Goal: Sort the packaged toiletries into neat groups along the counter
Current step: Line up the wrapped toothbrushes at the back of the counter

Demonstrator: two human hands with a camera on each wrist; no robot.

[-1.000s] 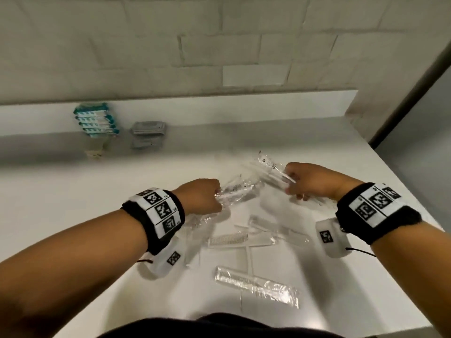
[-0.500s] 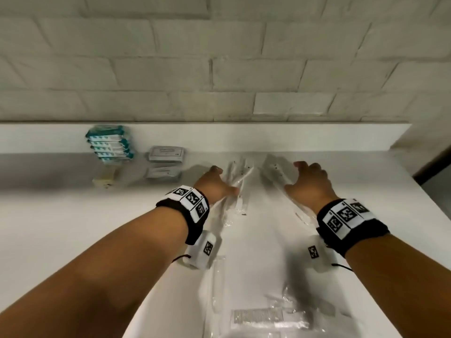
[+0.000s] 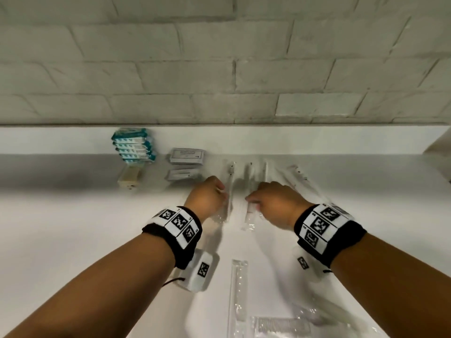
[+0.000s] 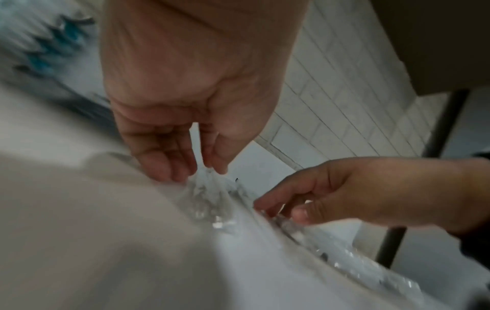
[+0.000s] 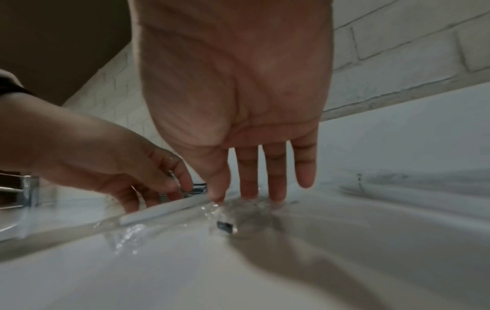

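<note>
Both hands have come forward since half a second ago, and the clear plastic-wrapped white toothbrushes (image 3: 230,181) now lie spread side by side near the back of the white table (image 3: 73,228), no longer bunched under the palms. The left hand (image 3: 207,196) has its fingertips (image 4: 172,174) on the wrapper of the leftmost toothbrush, seemingly pinching the film between thumb and fingers, though blur makes the grip uncertain. The right hand (image 3: 275,203) is flat and released, its straight fingers (image 5: 275,184) pressing down on the wrapper of the next toothbrush (image 3: 250,211).

Each toothbrush runs with its long axis away from the person toward the pale brick wall (image 3: 219,69), roughly parallel to its neighbours; the rightmost ones (image 3: 299,173) angle slightly outward. Pressing from above likely lets the hands slide them into an even row beside the grey flat sachets (image 3: 186,156) and the stack of teal-and-white packets (image 3: 133,146). Clear-wrapped white combs (image 3: 280,325) lie nearer the person, not yet grouped.
</note>
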